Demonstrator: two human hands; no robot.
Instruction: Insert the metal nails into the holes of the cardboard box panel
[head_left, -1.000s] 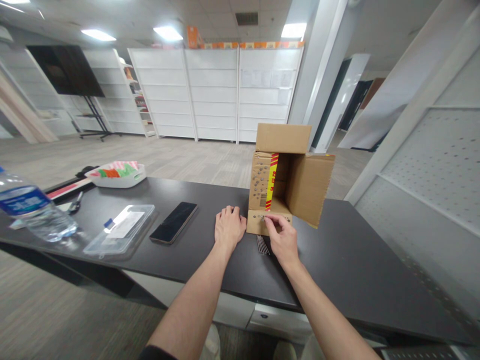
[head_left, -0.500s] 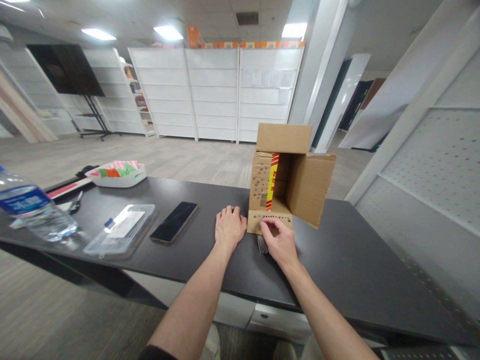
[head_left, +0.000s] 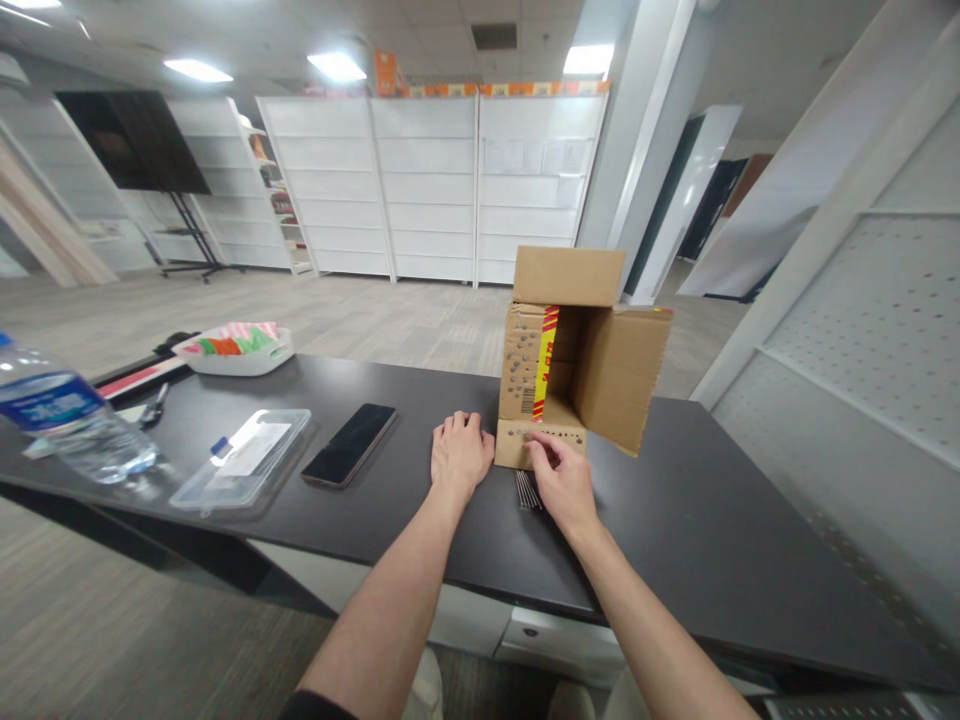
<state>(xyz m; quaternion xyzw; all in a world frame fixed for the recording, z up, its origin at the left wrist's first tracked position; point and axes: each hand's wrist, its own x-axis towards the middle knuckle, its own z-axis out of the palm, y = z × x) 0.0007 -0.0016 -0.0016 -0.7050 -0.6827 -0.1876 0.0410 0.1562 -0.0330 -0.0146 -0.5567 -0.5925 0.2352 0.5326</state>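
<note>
A cardboard box [head_left: 592,375] stands on the dark table with its flaps spread and its opening toward me. Its lower front flap [head_left: 510,450] has a row of small holes with a few grey round heads in it. My right hand [head_left: 562,480] is at this flap, thumb and forefinger pinched together; what is between them is too small to make out. Under the flap several thin metal nails [head_left: 527,490] lie side by side, next to my right hand. My left hand [head_left: 459,452] lies palm down on the table beside the box's left corner, holding nothing.
Left of my left hand lie a black phone [head_left: 349,445] and a clear plastic case [head_left: 244,460]. Farther left are a water bottle [head_left: 71,415] and a white tray [head_left: 240,362] with colourful contents. A perforated white panel [head_left: 862,350] borders the table's right side.
My right hand's pinched fingertips have shifted slightly right along the flap. The left hand and the box stay in place.
</note>
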